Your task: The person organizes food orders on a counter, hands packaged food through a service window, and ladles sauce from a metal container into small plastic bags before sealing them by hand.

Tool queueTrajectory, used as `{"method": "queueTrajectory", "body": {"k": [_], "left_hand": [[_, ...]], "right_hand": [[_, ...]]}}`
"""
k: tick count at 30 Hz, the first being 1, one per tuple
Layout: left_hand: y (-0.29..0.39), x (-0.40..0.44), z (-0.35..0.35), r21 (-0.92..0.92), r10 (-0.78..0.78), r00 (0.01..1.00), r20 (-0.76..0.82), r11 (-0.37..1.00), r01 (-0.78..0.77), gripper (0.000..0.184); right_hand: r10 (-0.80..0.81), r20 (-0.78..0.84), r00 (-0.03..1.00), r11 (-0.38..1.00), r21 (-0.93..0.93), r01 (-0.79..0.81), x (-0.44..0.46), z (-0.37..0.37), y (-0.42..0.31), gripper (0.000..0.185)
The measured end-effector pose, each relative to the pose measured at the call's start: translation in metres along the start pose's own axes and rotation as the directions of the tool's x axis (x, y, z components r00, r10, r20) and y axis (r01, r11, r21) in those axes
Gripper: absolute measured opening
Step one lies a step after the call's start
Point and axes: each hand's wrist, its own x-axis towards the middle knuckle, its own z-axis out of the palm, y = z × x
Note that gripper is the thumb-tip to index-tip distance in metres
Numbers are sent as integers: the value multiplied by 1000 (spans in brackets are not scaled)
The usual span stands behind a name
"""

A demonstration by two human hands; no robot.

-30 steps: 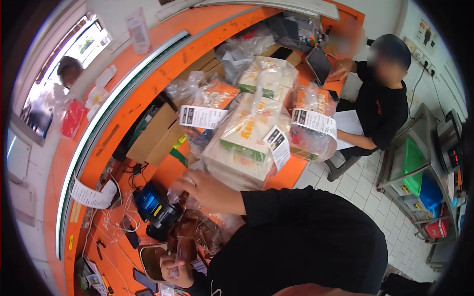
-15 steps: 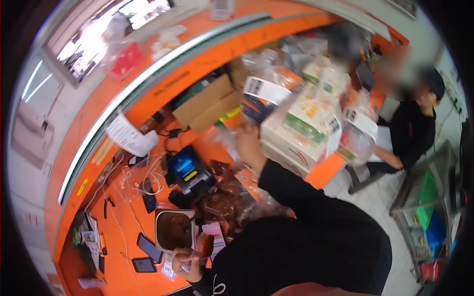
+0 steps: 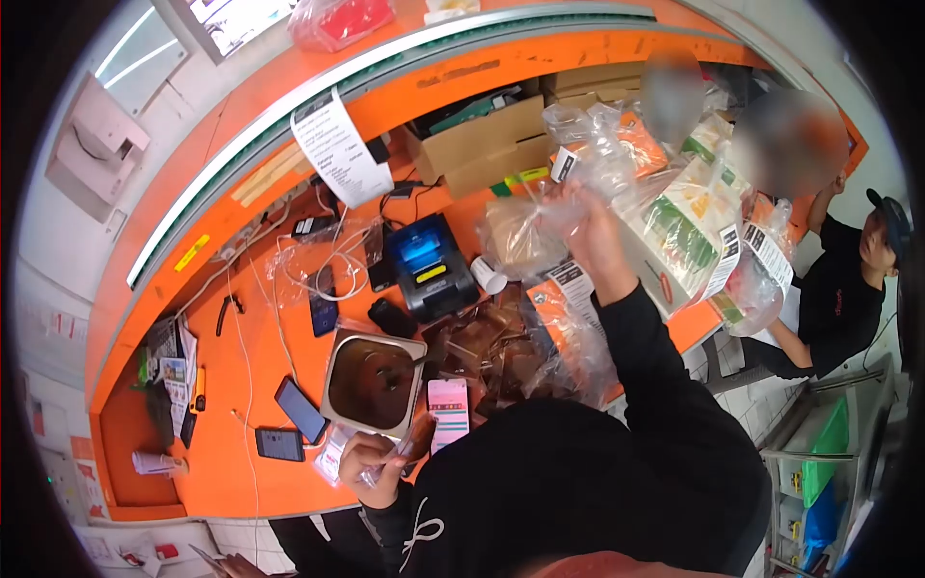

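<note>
Low on the counter's near side, my left hand is closed around a small clear bag of brown sauce, beside a metal container of dark liquid with a handle in it. My right arm stretches forward to the right. The fingers of my right hand are closed on the gathered top of a clear plastic bag with a brown box inside. Several brown sauce packets lie between the hands. Close by are a bagged orange packet and a pink-screened phone.
A black printer and a white cup stand mid-counter. Two phones lie at left among cables. White food boxes in bags crowd the right. A person in black is at far right; another person's hand shows bottom left.
The view has swung, shifting the counter. My right hand has moved from beside the white boxes to the bag top, lifting it slightly. My left hand still holds the sauce bag near the metal container.
</note>
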Motion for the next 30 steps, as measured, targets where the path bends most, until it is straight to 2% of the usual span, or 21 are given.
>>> {"method": "queueTrajectory", "body": {"k": [2, 4, 6, 8, 11, 13, 15, 17, 19, 21, 23, 25, 26, 27, 29, 30], "left_hand": [[0, -1, -1, -14, -19, 1000, -7, 1000, 19, 29], [-1, 0, -1, -23, -19, 1000, -8, 1000, 18, 29], [-3, 3, -1, -36, -13, 1000, -2, 999, 13, 29], [-8, 7, 0, -50, 83, 996, 16, 995, -82, 27], [-16, 3, -1, -134, 48, 999, -2, 990, -48, 28], [-18, 4, 0, -142, 50, 999, -5, 989, -50, 28], [-17, 3, -1, -145, 43, 999, -7, 988, -43, 28], [-15, 4, -1, -156, 52, 999, -3, 986, -52, 28], [-15, 3, -3, -142, 46, 999, 16, 989, -43, 29], [-14, -1, -5, -133, 4, 999, 38, 991, 1, 30], [-13, -1, -4, -128, 45, 999, 28, 991, -41, 28], [-13, 1, -3, -93, 114, 993, 30, 990, -111, 27], [-13, 0, -4, -101, 116, 993, 36, 989, -112, 27], [-13, -2, -4, -121, 84, 996, 29, 989, -80, 27], [-12, -6, -6, -145, 47, 998, 37, 989, -41, 28], [-10, -6, -6, -100, 49, 998, 45, 994, -44, 28]], "right_hand": [[-74, 190, 979, 994, 93, 57, 5, 1, -8, 17], [-81, 183, 980, 993, 99, 64, 6, 9, -21, 19], [-148, 359, 921, 966, 252, 58, 6, 18, -39, 20], [-171, 355, 919, 970, 223, 94, 5, 31, -56, 22], [-205, 416, 886, 960, 262, 99, 4, 43, -75, 24], [-262, 550, 793, 951, 286, 116, 8, 47, -85, 27], [-260, 575, 776, 951, 291, 104, 17, 39, -91, 28], [-266, 734, 625, 956, 285, 73, 22, 36, -101, 31], [-256, 745, 616, 959, 278, 63, 22, 35, -107, 35], [-182, 858, 480, 961, 258, -97, 27, 28, -112, 38], [-174, 880, 442, 976, 214, -42, 33, 28, -115, 42], [-177, 938, 299, 947, 246, -209, 34, 28, -113, 46], [-126, 963, 240, 945, 190, -265, 38, 29, -119, 44], [-125, 960, 249, 947, 190, -259, 39, 30, -121, 44], [-193, 978, 74, 881, 206, -426, 38, 33, -120, 40], [-190, 978, 85, 884, 208, -419, 34, 34, -122, 40]]}}
